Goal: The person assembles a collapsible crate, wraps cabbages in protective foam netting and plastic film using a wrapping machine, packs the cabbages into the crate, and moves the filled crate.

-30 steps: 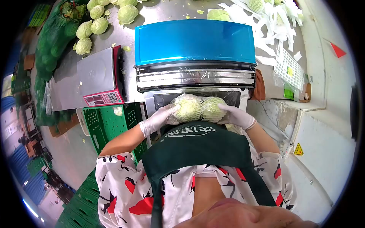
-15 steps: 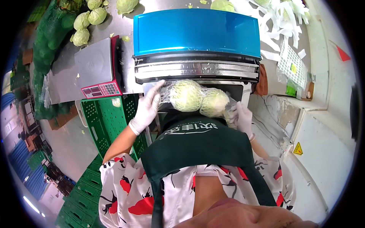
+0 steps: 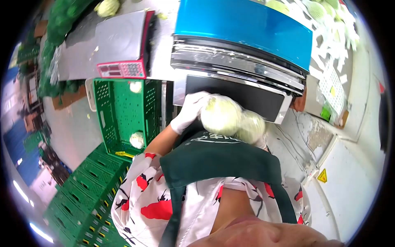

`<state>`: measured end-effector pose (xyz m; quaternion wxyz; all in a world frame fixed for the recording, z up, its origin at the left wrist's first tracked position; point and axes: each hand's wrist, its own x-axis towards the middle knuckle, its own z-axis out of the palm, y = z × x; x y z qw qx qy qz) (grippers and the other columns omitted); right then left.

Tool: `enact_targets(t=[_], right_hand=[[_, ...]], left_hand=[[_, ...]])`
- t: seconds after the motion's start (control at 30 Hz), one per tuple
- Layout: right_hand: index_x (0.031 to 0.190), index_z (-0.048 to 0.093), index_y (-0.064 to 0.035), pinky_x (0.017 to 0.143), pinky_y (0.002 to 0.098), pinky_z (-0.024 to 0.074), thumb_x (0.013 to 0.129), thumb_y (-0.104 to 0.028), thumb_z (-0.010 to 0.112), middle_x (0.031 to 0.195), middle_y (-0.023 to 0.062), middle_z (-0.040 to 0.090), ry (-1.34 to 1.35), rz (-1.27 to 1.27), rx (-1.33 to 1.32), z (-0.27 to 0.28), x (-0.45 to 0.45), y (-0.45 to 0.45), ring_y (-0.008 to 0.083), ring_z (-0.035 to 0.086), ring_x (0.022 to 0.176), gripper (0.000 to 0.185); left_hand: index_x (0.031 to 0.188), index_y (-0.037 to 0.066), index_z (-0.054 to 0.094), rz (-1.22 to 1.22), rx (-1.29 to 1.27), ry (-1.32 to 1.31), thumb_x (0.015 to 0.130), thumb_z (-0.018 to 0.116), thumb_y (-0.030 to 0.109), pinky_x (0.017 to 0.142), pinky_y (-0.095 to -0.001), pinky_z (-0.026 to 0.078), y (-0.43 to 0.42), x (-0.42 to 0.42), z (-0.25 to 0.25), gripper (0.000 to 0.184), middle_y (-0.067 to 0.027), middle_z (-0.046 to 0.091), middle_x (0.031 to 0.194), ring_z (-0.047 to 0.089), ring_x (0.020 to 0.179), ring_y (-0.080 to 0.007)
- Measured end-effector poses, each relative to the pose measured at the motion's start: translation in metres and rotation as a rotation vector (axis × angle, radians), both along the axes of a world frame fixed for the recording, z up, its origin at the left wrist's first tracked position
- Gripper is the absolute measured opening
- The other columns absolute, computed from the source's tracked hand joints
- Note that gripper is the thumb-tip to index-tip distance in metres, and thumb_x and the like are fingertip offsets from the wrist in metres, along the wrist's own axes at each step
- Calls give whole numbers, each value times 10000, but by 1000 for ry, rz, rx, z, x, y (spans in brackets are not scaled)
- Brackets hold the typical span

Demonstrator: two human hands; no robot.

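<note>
Wrapped cabbages, two side by side in clear film, show at the middle of the head view, just in front of the person's dark green apron and over the near edge of the wrapping machine. The left one looks larger; the right one sits slightly nearer the person. The left hand, in a white glove, is clasped against the left side of the larger cabbage. The right hand is mostly hidden behind the right cabbage, with only a bit of white glove showing, so its grip cannot be told. The hands are apart, with the cabbages between them.

Beyond the cabbages lies the machine's dark plate, with the metal bars and blue cover farther off. To the left, a red-edged scale stands on the counter. Nearer, below the counter, a green crate holds two pale round items, one far and one near.
</note>
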<state>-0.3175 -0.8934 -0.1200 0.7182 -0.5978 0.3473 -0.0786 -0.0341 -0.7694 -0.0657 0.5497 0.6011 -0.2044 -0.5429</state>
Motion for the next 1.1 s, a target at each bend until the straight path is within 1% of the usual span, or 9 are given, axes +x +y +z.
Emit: enact_targets(t=[0.07,0.17,0.27,0.43,0.57,0.6,0.8,1.0,1.1], right_hand=[[1226,587,-44,919,414,497,993,-224,540,1186,103,620,-343,-10,325,24,30,-4,281,608,1088,298],[1338,532,-30,1073,448,417,1043,-317,447,1358,149,546,-670,-212,1211,88,88,-10,326,515,1265,420],[1420,447,-14,1145,459,362,1071,-399,343,1423,187,500,-319,-266,1003,104,90,-8,358,477,1323,530],[1355,507,54,1044,322,438,1059,-327,399,1280,141,630,-25,94,177,112,117,3,214,598,1170,494],[1276,579,35,953,315,491,1052,-297,395,1181,126,666,-79,116,652,136,218,33,166,641,1045,440],[1309,557,33,1018,331,466,1072,-319,390,1185,120,670,-163,184,792,123,238,44,182,637,1085,457],[1436,271,140,1147,427,338,868,-456,718,1453,362,369,-197,911,-468,110,295,92,432,408,1365,937],[1256,627,-33,907,295,518,979,-198,637,1123,85,689,-135,356,-293,128,280,-54,138,637,1041,322],[1224,641,4,917,300,530,1011,-226,561,1164,97,687,-95,107,-88,138,260,-144,168,664,1044,323]], left_hand=[[912,-18,690,-9,-221,-109,973,544,161,673,-261,470,-23,14,39,238,-39,634,783,569,713,-113],[1264,1,586,225,-558,547,931,592,223,857,-275,472,-32,8,54,401,-100,662,1098,614,989,-170],[1485,-43,378,6,-541,701,965,532,353,1185,-426,300,4,17,67,672,-218,489,1465,462,1377,-329],[1307,-70,541,439,-350,1379,1033,379,457,1116,-484,396,54,25,48,616,-247,596,1310,571,1233,-365],[1514,-24,281,822,-742,994,920,412,743,1176,-513,296,106,57,71,979,-216,368,1542,387,1410,-342],[1545,35,250,957,-615,524,854,472,796,1211,-526,200,114,58,64,1051,-165,298,1592,288,1459,-339],[1523,135,330,1298,-320,221,947,510,608,1088,-508,447,190,127,3,766,-152,422,1501,472,1333,-335],[1442,107,454,1122,-284,345,962,499,579,1083,-481,454,304,184,-145,674,-103,527,1412,527,1281,-298],[1472,96,429,1086,55,407,936,513,628,1096,-471,414,329,190,-205,759,-107,528,1412,490,1321,-309]])
